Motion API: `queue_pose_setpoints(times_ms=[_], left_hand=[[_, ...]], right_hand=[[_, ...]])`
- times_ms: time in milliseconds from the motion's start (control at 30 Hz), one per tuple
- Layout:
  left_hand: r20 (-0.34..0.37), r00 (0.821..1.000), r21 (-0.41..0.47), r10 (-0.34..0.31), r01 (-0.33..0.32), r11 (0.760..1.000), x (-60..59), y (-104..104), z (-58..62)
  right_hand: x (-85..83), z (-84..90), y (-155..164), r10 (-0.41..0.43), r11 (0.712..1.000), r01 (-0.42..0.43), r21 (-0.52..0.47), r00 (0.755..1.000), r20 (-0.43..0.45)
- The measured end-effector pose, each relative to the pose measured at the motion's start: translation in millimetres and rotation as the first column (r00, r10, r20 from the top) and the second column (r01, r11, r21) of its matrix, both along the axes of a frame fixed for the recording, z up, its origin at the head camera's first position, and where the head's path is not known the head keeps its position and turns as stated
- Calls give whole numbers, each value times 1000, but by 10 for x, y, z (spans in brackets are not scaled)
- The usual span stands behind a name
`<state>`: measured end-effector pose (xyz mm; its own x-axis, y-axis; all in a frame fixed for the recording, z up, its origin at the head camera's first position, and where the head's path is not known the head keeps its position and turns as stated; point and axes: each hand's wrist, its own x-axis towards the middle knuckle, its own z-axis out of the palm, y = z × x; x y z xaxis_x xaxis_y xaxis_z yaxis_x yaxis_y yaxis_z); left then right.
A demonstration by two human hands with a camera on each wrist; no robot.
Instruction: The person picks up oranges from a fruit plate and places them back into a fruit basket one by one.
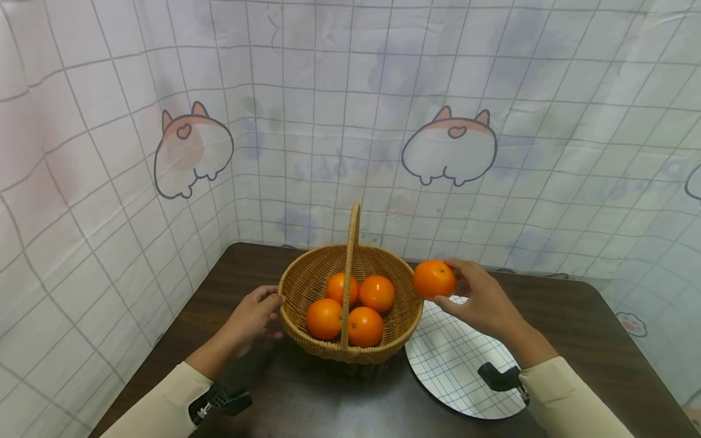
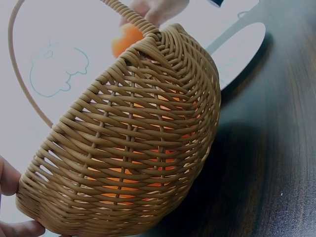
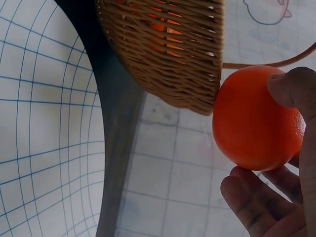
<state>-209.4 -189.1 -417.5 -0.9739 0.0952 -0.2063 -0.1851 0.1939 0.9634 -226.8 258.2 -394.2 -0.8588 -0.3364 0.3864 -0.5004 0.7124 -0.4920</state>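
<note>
A wicker basket (image 1: 306, 340) with a tall arched handle (image 1: 353, 243) stands on the table, with several oranges (image 1: 324, 319) inside it. My left hand (image 1: 253, 319) holds the basket's left rim, thumb at the top edge; in the left wrist view its fingertips (image 2: 22, 228) show at the lower left corner. My right hand (image 1: 482, 298) grips a single orange (image 1: 434, 279) between thumb and fingers, up at the basket's right rim. In the right wrist view this orange (image 3: 256, 118) overlaps the rim's edge, and the thumb lies across it.
To the right of the basket lies a round white plate (image 1: 465, 371) with a blue grid pattern, partly under the right forearm. The dark wooden table (image 1: 328, 407) meets a grid-patterned cloth (image 1: 328, 121) at the back and left. Each wrist carries a small black camera mount (image 1: 219, 401).
</note>
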Motion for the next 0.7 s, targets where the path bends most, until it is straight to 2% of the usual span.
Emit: queue_pose_setpoints(times_ms=[700], left_hand=[[-3, 1000, 2, 12, -12, 1000, -5, 13, 0]], right_hand=[[-2, 93, -231, 41, 999, -40, -22, 998, 50]])
